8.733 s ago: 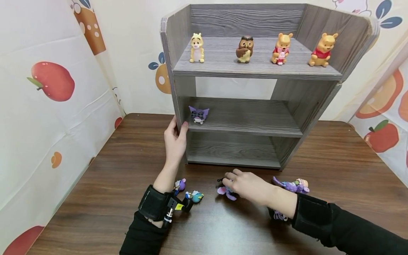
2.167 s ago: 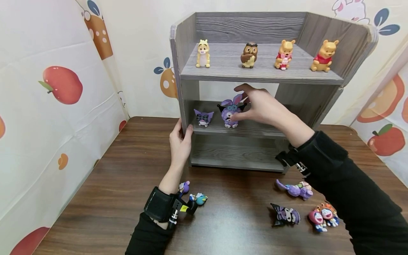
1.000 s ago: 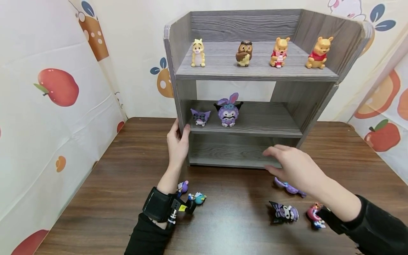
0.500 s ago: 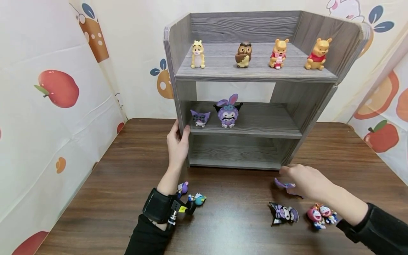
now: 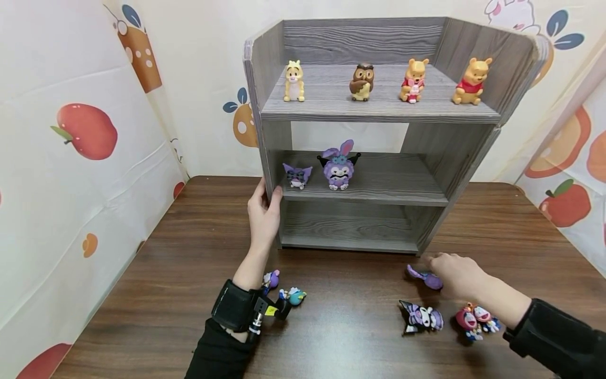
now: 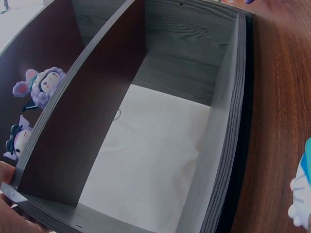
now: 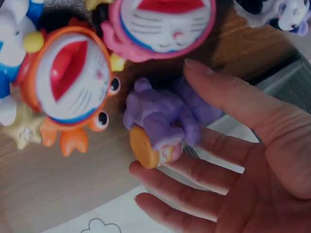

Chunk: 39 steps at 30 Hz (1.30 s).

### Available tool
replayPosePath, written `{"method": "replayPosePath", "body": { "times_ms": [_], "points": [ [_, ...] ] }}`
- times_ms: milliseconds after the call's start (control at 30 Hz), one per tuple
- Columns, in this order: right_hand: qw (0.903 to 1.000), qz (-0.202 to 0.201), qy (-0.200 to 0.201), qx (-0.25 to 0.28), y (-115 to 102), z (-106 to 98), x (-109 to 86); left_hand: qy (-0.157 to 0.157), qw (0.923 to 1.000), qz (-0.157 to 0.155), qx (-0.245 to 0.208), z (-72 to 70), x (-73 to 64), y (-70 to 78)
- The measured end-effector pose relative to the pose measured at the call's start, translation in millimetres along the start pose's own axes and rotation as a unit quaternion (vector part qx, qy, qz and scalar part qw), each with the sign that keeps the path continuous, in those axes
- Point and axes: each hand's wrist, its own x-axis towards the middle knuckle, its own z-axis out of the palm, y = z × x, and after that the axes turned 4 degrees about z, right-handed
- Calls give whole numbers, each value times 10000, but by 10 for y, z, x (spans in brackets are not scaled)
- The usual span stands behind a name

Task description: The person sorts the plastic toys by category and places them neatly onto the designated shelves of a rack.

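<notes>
My left hand (image 5: pixel 263 218) grips the left side panel of the grey wooden shelf unit (image 5: pixel 360 200), thumb in front. My right hand (image 5: pixel 456 273) is at a purple figurine (image 5: pixel 430 280) lying on the table, its tail pointing left. In the right wrist view the fingers are spread, with the purple figurine (image 7: pixel 163 114) between thumb and fingers; its orange-yellow base end shows. On the middle shelf stand a small purple eared figurine (image 5: pixel 297 176) and a larger purple figurine with rabbit ears (image 5: pixel 339 168).
Up top stand a yellow rabbit (image 5: pixel 294 81), an owl (image 5: pixel 362 82) and two bear figurines (image 5: pixel 472 81). Near my right hand lie a black-and-purple figurine (image 5: pixel 421 317) and figurines in pink (image 5: pixel 467 320) and orange costumes (image 7: pixel 73 75). Small figurines (image 5: pixel 293 296) lie beside my left wrist.
My right hand has set the rabbit-eared figurine on the middle shelf, let it go and moved down right to the purple figurine on the table. The left hand keeps its grip on the panel.
</notes>
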Motion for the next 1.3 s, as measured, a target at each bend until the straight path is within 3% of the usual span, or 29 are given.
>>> {"method": "replayPosePath", "body": {
  "times_ms": [200, 333, 467, 800, 900, 1067, 1300],
  "points": [
    [9993, 135, 32, -346, -34, 76, 18, 25, 10000, -6, -5, 4, 2, 1],
    [9977, 51, 253, -626, -43, 124, 31, 53, 10000, 43, -43, -14, 25, -166],
    [9983, 42, 273, -504, -41, 123, 32, 47, 9999, 122, -39, -25, 35, -289],
    [9971, -182, 121, 734, -64, 41, 93, 13, 9999, 108, -75, -26, 40, -290],
    [9932, -256, 89, 1129, -70, 21, 113, 0, 9999, 60, -119, -26, 39, -261],
    [9863, -451, 331, 1550, -64, 30, 131, -9, 9999, 21, -105, -6, 15, -90],
    [9708, -308, 554, 2313, -58, 114, 143, -36, 10000, 35, 44, -3, -2, 3]
  ]
}}
